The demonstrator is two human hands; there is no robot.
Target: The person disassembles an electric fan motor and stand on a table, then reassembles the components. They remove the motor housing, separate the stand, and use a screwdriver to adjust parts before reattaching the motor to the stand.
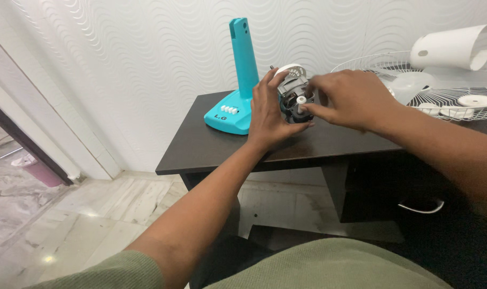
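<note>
A small grey and black fan motor with a white round plate at its back stands on the dark table. My left hand wraps around its left side and holds it. My right hand reaches in from the right, its fingers pinching a small white knob on the motor's front. Just left of my hands stands a turquoise fan base with a tall upright column and a row of white buttons.
A white wire fan guard lies at the table's right, with a translucent blade, a white cap and a white curved motor cover on it. A textured white wall rises behind. Marble floor and a doorway lie to the left.
</note>
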